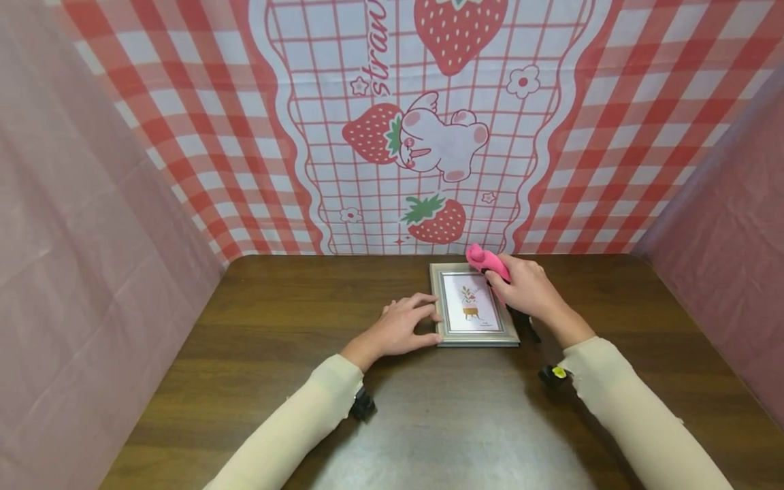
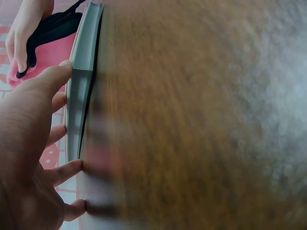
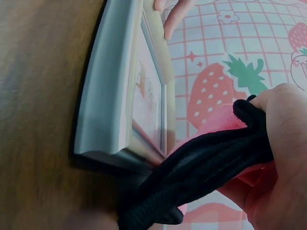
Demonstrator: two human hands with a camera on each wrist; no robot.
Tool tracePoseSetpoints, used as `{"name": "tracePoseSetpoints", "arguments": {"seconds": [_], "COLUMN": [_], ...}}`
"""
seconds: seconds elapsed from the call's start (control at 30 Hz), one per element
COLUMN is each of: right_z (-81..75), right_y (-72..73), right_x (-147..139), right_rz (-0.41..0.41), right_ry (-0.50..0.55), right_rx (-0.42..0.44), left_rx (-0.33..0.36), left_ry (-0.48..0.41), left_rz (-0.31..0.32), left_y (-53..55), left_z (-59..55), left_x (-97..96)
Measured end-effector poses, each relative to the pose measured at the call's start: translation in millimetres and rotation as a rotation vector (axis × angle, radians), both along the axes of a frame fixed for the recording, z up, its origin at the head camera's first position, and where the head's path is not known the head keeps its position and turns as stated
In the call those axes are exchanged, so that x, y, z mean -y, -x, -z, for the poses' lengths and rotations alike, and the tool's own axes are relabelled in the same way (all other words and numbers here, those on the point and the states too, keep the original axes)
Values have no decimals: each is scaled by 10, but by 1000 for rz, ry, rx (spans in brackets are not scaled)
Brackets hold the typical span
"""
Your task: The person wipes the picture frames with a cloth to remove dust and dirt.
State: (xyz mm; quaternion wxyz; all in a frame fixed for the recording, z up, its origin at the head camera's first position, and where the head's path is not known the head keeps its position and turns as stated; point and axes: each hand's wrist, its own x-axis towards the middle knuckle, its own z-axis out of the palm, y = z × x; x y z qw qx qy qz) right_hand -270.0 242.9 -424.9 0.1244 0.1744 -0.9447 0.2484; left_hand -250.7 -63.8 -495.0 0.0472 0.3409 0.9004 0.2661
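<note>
A picture frame with pale silvery edges lies face up on the table, showing a print of a plant in a pot. At its left side rests my left hand, fingers spread. In the left wrist view the thumb touches the frame's corner, and the lower fingertips reach the tabletop. My right hand grips a bunched pink cloth over the frame's right side. A black strip of fabric hangs from the cloth in the right wrist view, down beside the frame's corner.
The brown wooden table meets a red-and-white checked backdrop with strawberry prints, close behind the frame. Pinkish cloth walls stand at left and right. Small black devices sit at both wrists.
</note>
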Motion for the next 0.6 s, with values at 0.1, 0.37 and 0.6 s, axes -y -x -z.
{"name": "tracePoseSetpoints", "arguments": {"seconds": [0.1,0.37,0.6], "right_z": [8,21,70], "right_y": [66,204,304], "right_x": [54,201,351], "right_rz": [-6,-11,-14], "right_ry": [-8,-51,-124], "right_rx": [3,36,53], "left_rx": [2,-12,18], "left_ry": [11,25,20], "left_rz": [-1,-19,-5], "left_y": [-34,-8,-56], "left_z": [-59,-24,-98], "left_x": [2,-3,-6]}}
